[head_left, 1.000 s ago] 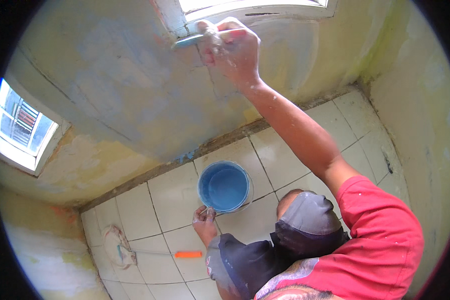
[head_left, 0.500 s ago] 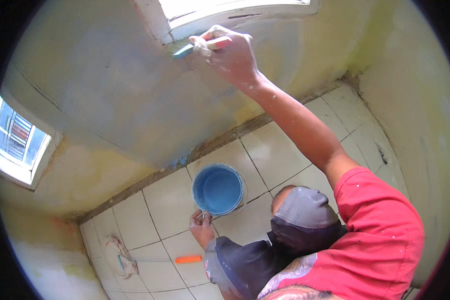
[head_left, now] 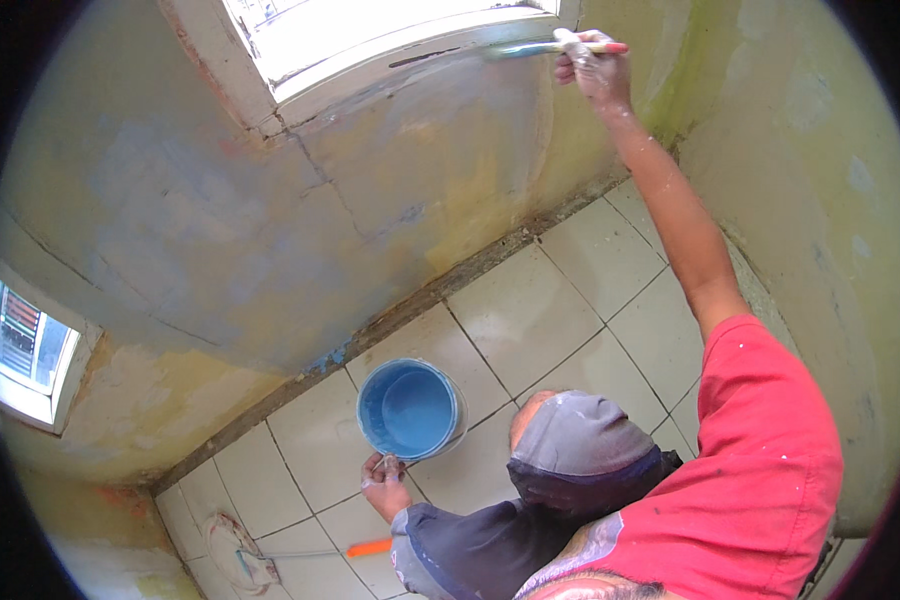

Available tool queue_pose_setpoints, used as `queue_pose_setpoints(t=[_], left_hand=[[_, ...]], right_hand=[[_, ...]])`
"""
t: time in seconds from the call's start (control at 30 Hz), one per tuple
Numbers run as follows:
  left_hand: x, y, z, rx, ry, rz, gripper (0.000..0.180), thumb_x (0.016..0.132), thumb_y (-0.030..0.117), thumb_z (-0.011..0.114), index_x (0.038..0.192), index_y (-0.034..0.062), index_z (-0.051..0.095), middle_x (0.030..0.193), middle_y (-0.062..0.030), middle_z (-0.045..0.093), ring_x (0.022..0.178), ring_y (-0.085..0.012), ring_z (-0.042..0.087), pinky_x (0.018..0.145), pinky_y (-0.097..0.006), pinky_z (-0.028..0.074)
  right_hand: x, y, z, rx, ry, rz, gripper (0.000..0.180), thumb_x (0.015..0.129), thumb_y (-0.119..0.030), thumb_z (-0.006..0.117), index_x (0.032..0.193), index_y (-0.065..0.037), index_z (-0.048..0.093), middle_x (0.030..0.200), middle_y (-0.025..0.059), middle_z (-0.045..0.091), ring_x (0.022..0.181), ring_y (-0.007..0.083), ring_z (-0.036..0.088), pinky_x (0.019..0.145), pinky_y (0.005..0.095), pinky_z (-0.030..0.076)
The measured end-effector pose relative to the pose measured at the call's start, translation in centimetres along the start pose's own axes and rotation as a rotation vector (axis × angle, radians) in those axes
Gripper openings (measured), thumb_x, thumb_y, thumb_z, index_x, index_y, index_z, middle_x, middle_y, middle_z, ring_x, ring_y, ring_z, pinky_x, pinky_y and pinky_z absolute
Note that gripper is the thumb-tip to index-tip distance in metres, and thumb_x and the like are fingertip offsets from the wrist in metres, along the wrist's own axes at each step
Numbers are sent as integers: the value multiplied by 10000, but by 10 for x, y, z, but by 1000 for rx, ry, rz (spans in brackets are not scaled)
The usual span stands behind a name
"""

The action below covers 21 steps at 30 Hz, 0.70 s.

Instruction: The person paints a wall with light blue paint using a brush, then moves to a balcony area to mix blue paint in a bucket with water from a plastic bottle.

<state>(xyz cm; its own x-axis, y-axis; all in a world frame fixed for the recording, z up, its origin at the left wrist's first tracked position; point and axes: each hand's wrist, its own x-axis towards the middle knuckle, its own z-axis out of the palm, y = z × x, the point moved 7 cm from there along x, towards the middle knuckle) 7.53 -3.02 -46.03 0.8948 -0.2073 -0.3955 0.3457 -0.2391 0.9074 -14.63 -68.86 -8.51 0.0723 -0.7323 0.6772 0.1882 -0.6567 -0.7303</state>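
Observation:
Near the top right, my right hand [head_left: 600,82], spotted with white paint, is closed round a paintbrush [head_left: 538,48] with a red-tipped handle. The bristles point left, at the lower edge of the window frame [head_left: 380,78]. Patchy yellow and grey-blue colour covers the wall [head_left: 270,220] below it. Low in the middle, my left hand [head_left: 386,486] is closed on the near rim of a bucket [head_left: 460,425]. Blue paint [head_left: 417,412] fills part of the bucket, whose inner wall is coated with it.
A paint roller with an orange handle [head_left: 368,547] lies on the white tiled floor [head_left: 530,310] at lower left. A second, smaller window [head_left: 32,345] is at the far left. The right-hand wall [head_left: 820,200] meets the window wall in a corner.
My right hand has carried the brush rightward and up along the window frame. My left hand still grips the bucket. The view has shifted a little, so the bucket appears lower and farther left.

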Motion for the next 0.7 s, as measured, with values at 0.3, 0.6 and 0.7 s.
queue_pose_setpoints(t=[0.3,0.6,0.7], left_hand=[[4,-3,-1,-8,-6,2,302,996,48,736,1259,-8,598,890,-76,748,786,-160,725,698,-301,552],[2,3,-2,25,9,8,301,1004,55,730,1265,-10,595,904,-77,747,781,-160,726,681,-293,542],[1,0,-5,23,17,3,303,1004,58,731,1266,-17,598,916,-84,745,790,-162,726,686,-292,548]], right_hand=[[37,2,-103,-376,364,-5,241,983,-237,801,986,-12,718,737,81,721,600,141,705,528,287,595],[-8,-13,-2,-82,-13,-41,220,993,-209,773,1009,-2,700,786,96,738,637,162,737,575,302,630],[-1,2,-20,148,-38,1,235,990,-209,775,1021,2,676,784,115,732,620,173,726,561,311,630]])
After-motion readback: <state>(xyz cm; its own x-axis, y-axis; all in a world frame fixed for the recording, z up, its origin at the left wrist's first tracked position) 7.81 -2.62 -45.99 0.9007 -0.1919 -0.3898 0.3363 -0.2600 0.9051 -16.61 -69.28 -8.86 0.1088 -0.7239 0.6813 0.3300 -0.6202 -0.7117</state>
